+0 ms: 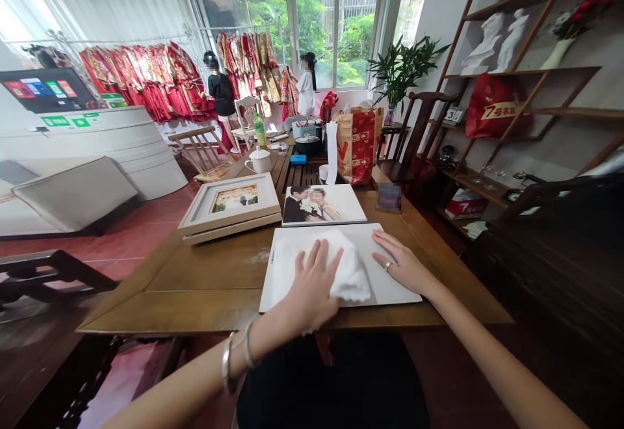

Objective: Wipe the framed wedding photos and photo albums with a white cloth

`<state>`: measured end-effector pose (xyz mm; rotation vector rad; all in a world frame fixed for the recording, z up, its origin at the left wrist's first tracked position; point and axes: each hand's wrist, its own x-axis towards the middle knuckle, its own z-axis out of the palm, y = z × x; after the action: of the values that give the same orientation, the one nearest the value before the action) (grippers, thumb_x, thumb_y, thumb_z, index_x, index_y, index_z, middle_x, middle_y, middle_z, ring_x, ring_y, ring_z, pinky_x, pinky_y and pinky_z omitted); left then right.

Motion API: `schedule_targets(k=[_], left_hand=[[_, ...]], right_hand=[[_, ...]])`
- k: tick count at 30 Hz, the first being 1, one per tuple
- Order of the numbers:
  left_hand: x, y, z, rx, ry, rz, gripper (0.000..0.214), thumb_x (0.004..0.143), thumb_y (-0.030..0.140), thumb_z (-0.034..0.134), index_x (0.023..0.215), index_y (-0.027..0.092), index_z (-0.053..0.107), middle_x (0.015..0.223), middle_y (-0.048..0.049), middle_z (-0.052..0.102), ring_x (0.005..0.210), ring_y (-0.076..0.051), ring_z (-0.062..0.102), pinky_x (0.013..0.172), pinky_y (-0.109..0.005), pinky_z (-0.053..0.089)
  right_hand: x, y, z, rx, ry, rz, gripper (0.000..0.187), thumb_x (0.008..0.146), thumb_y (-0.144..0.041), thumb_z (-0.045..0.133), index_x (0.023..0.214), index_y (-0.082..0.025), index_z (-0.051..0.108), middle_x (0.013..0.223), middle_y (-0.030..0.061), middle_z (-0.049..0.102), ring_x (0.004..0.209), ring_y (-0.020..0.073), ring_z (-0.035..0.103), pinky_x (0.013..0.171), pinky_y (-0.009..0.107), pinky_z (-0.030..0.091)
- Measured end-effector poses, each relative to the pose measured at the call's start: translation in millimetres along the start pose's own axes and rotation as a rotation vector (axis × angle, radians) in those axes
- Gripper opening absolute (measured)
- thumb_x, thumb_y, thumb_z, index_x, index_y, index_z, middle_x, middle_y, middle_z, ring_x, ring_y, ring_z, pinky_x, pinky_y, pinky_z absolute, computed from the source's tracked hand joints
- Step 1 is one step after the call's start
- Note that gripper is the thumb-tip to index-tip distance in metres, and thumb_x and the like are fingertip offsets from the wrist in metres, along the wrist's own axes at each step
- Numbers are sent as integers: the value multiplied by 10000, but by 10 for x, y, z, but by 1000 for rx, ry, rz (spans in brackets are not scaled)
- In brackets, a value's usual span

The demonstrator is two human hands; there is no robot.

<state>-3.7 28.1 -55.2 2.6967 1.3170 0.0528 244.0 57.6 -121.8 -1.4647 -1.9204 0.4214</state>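
A large white album (385, 286) lies flat at the near edge of the wooden table (214, 286). My left hand (312, 286) rests palm down with fingers spread on a white cloth (348, 270) that lies on the album. Flat on the album's right side lies my right hand (402, 263), fingers stretched out, a ring on one finger. Just behind the album is a second album (341, 205) with a couple's photo on its cover.
A framed photo (231, 205) on a stack sits at the table's left. Farther back stand a white mug (258, 161), a red gift bag (358, 143) and a pot. Shelves stand at right, a white counter at left. Two people stand by racks of red garments.
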Motion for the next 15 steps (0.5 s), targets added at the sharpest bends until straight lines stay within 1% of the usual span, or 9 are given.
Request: schedule_targets(k=[2,4,6,7,8,10,12,15], left_hand=[[301,-95,-37,22,17,-21,701,747,231,469,1404,133,244,1470,-206,185,1362,-349,89,1033,-568,164],[554,-149,-58,42,32,-29,629,779,260,450,1376,137,294,1452,-195,233,1351,-346,143,1020,-562,198],[709,-140,-54,58,55,-41,622,779,273,466,1363,130,307,1437,-194,259,1336,-351,173,1009,-568,213],[743,-114,-45,66,65,-52,636,770,269,482,1362,120,304,1433,-201,262,1331,-357,177,1007,-573,212],[748,-75,-33,75,72,-64,654,759,261,500,1362,106,301,1430,-210,262,1327,-365,179,1007,-578,210],[679,30,-6,90,78,-77,683,737,238,529,1363,88,299,1433,-222,253,1326,-381,174,1008,-584,211],[518,161,20,105,65,-61,698,726,230,542,1366,83,303,1441,-223,243,1330,-391,162,1010,-588,216],[182,382,66,135,1,1,755,719,276,564,1386,69,277,1455,-238,205,1335,-420,124,1007,-618,208]], right_hand=[[1,-6,1,8,5,-4,481,858,-441,471,1296,-241,485,1418,72,416,1321,265,348,1099,480,275],[5,-5,7,5,12,-8,482,857,-434,476,1296,-235,486,1412,75,425,1320,264,350,1102,477,269],[10,-4,11,-4,16,-7,480,857,-428,478,1297,-235,487,1407,77,432,1320,263,350,1104,479,262],[11,-6,12,-6,16,-6,479,857,-428,479,1296,-236,487,1405,76,434,1319,263,351,1104,480,263],[12,-10,11,-8,18,-4,480,855,-430,481,1294,-237,489,1404,77,436,1317,262,355,1102,479,267],[11,-20,7,-8,25,-2,479,852,-433,485,1286,-232,499,1399,81,442,1311,263,365,1098,477,278],[9,-28,2,-11,27,-4,479,853,-431,482,1278,-212,510,1392,96,450,1309,263,369,1096,474,284],[6,-27,-5,-13,14,-7,482,860,-430,466,1276,-190,511,1392,112,446,1312,259,365,1093,473,285]])
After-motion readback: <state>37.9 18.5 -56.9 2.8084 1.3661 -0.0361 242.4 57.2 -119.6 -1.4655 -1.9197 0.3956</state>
